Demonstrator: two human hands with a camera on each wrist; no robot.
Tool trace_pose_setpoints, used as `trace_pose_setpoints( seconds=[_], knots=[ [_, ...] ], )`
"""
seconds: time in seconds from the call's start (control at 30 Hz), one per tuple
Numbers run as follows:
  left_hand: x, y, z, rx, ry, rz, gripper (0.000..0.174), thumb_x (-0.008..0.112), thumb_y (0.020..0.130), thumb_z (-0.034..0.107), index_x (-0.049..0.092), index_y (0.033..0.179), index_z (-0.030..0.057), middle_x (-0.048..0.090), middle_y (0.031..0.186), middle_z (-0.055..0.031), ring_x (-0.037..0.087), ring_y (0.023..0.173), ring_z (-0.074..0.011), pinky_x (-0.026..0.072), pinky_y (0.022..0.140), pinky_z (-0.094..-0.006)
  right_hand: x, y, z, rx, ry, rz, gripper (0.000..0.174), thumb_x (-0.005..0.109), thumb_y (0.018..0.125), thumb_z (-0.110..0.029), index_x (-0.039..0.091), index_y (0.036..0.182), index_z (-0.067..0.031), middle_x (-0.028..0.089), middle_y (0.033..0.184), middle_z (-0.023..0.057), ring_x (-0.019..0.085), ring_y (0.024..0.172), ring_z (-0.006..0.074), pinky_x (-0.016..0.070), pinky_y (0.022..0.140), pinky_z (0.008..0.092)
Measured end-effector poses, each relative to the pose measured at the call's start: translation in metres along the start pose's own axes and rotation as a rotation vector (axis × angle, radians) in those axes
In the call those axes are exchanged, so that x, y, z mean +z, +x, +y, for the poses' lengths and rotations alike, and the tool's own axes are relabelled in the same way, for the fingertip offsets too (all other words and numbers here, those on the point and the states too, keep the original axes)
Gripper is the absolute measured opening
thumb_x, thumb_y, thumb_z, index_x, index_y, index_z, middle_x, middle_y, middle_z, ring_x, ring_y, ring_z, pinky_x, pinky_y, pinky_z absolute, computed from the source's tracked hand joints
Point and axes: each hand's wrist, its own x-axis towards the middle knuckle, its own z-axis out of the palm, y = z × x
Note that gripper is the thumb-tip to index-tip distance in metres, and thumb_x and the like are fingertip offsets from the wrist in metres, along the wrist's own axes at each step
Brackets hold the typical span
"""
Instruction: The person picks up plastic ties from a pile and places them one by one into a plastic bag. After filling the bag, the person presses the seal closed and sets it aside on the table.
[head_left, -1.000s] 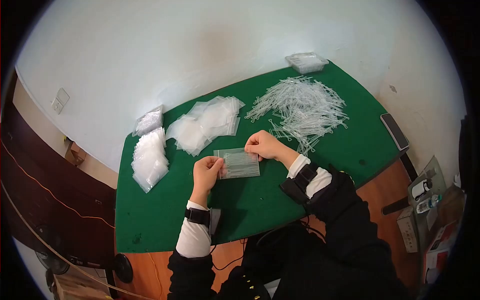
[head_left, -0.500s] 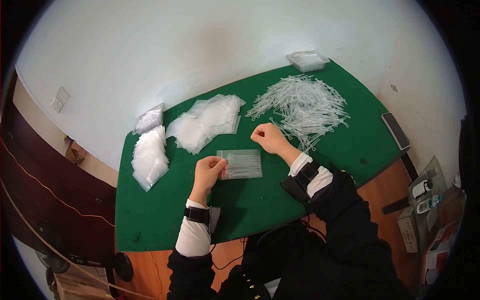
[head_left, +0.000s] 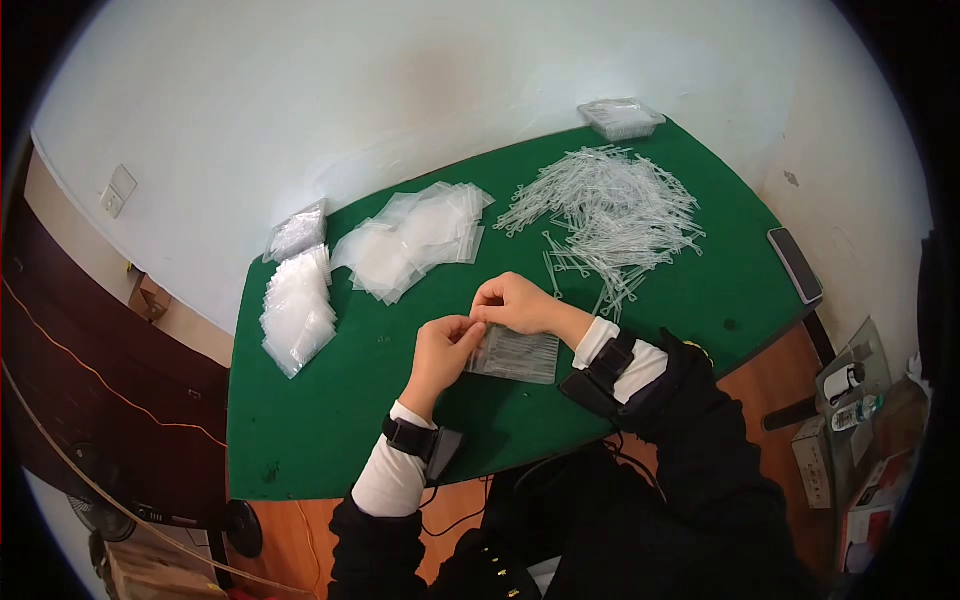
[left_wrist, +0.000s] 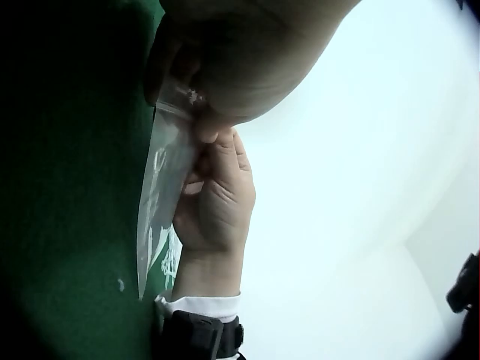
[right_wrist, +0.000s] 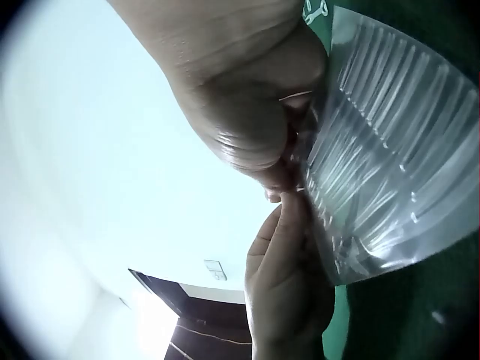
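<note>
A clear zip-lock bag (head_left: 522, 358) holds a row of thin transparent plastic sticks, lying side by side and showing plainly in the right wrist view. My left hand (head_left: 438, 358) pinches the bag at its zip end. Close beside it, my right hand (head_left: 520, 303) has thumb and fingers pinched on the same edge, the fingertips of both hands meeting there. In the left wrist view the bag (left_wrist: 159, 169) hangs slanted over the green tabletop. Part of the zip strip is hidden behind the fingers.
Loose plastic sticks with looped ends form a big pile (head_left: 610, 215) at the back right. Flat bags lie in a spread (head_left: 415, 245) and a fanned stack (head_left: 298, 315) to the left. A clear tray (head_left: 622, 118) stands at the far edge, a phone (head_left: 795, 265) at the right edge.
My right hand let go of the bag's far corner, lifted away, then came back to the zip end beside my left hand. The bag has shifted right and towards me, and turned slightly.
</note>
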Motion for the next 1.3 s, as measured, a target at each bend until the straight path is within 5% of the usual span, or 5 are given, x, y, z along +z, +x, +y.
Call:
trace_pose_setpoints(
  seconds=[0.7, 1.3],
  knots=[
    [-0.007, 0.003, -0.002, -0.053, -0.044, 0.029, 0.015, 0.060, 0.082, 0.012, 0.061, 0.078, -0.0026, 0.058, 0.062, -0.0017, 0.054, 0.053, -0.0066, 0.0437, 0.050, -0.0188, -0.009, 0.004, 0.012, -0.012, 0.091, 0.303, 0.014, 0.063, 0.075, -0.012, 0.062, 0.074, 0.0015, 0.058, 0.062, 0.0026, 0.051, 0.056, 0.0068, 0.0409, 0.053, 0.0224],
    [-0.007, 0.001, -0.007, -0.008, 0.105, -0.074, 0.017, 0.059, 0.080, 0.014, 0.060, 0.075, -0.0024, 0.059, 0.060, -0.0025, 0.055, 0.053, -0.0074, 0.0424, 0.049, -0.0207, -0.012, 0.003, 0.008, 0.020, 0.110, 0.186, 0.010, 0.062, 0.078, -0.009, 0.061, 0.077, 0.0008, 0.056, 0.065, -0.0017, 0.047, 0.059, 0.0034, 0.0385, 0.053, 0.0197]
  ],
)
